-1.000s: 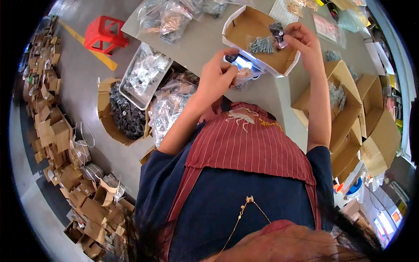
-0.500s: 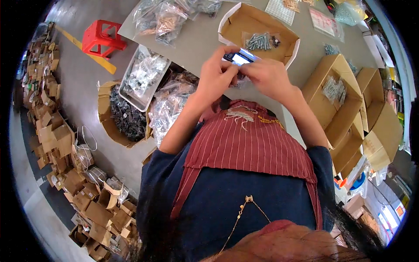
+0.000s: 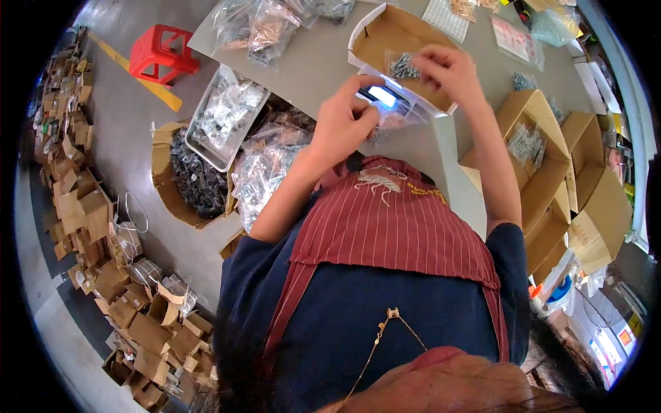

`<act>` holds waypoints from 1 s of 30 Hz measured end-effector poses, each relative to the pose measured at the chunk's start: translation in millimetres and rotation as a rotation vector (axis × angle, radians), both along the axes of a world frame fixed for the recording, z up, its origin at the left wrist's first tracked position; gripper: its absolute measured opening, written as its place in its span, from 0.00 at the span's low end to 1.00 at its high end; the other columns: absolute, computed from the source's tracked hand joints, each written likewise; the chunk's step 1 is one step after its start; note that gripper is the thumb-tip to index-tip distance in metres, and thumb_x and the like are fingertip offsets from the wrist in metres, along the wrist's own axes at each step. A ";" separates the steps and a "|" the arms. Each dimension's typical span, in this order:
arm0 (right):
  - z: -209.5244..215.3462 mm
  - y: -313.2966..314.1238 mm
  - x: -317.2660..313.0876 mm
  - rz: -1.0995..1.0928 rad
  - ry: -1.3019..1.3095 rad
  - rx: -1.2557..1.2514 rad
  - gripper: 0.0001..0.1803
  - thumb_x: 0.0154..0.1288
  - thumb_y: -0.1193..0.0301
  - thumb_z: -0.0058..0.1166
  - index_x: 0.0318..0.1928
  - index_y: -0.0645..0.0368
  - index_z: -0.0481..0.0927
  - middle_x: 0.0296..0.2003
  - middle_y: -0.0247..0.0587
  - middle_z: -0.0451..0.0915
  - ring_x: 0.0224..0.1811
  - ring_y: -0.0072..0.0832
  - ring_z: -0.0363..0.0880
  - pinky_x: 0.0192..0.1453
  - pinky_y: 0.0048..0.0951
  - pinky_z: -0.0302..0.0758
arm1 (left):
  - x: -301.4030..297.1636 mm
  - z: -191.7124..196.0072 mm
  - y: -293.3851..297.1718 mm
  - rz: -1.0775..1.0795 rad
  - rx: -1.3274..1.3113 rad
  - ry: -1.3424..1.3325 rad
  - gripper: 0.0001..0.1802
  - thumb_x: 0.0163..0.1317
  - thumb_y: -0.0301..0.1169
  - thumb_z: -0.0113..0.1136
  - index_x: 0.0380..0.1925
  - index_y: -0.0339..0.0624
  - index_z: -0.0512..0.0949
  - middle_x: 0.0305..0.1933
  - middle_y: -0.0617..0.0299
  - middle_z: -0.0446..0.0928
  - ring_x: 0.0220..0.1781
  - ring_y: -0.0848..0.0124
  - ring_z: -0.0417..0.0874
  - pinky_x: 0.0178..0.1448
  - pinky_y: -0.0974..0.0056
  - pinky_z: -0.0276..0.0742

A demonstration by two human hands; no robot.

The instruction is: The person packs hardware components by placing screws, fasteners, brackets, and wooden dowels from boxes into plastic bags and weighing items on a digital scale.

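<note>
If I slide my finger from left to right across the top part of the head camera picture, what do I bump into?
Red stool → metal tray → left hand → right hand → flat packet.

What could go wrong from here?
1. Right hand is over the shallow cardboard tray, close to the screws; its fingers might scatter some.
2. Left hand has only its thumb and fingers at the edge of the lit-screen device; if that's its main support, it could slip.
3. Right forearm passes near the open cardboard box; a wide swing might bump it.
</note>
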State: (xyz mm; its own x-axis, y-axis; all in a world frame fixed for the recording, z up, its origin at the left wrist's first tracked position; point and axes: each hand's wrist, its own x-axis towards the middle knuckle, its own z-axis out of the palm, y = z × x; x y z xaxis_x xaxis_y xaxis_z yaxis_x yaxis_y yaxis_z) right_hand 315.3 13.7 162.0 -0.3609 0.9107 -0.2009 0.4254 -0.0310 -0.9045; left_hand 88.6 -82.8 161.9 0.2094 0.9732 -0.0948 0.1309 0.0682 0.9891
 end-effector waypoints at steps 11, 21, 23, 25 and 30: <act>-62.4 51.1 34.2 -0.039 -0.897 0.444 0.20 0.59 0.66 0.56 0.52 0.59 0.74 0.42 0.52 0.82 0.42 0.50 0.83 0.44 0.48 0.79 | 0.4 0.3 -2.2 0.002 -0.074 -0.052 0.23 0.61 0.20 0.52 0.59 0.38 0.70 0.17 0.66 0.72 0.19 0.80 0.72 0.24 0.71 0.65; -98.9 62.3 22.0 0.179 -0.812 0.634 0.30 0.53 0.64 0.64 0.56 0.58 0.74 0.49 0.57 0.78 0.57 0.49 0.74 0.61 0.45 0.71 | 6.6 0.0 6.2 -0.021 -0.073 -0.016 0.23 0.62 0.21 0.53 0.58 0.39 0.71 0.18 0.65 0.73 0.20 0.80 0.72 0.26 0.72 0.67; -104.2 62.9 27.3 0.230 -0.617 0.988 0.26 0.51 0.67 0.66 0.52 0.57 0.74 0.35 0.45 0.77 0.42 0.44 0.77 0.51 0.40 0.74 | 3.9 1.0 5.8 -0.025 -0.068 0.027 0.22 0.62 0.22 0.53 0.58 0.39 0.71 0.18 0.65 0.73 0.20 0.80 0.72 0.26 0.72 0.67; -89.6 52.4 17.7 0.242 -0.644 0.680 0.24 0.52 0.67 0.65 0.49 0.58 0.74 0.36 0.45 0.79 0.42 0.44 0.78 0.52 0.39 0.74 | 0.0 -0.5 4.3 -0.008 -0.069 0.030 0.23 0.62 0.22 0.53 0.58 0.39 0.71 0.18 0.64 0.73 0.20 0.80 0.72 0.26 0.72 0.67; -30.0 16.9 16.7 0.048 -0.474 0.272 0.19 0.54 0.70 0.61 0.48 0.59 0.76 0.42 0.43 0.82 0.46 0.41 0.80 0.54 0.37 0.74 | -2.1 -0.5 5.3 0.074 -0.034 0.075 0.22 0.59 0.21 0.54 0.56 0.35 0.72 0.18 0.61 0.77 0.20 0.77 0.77 0.26 0.68 0.71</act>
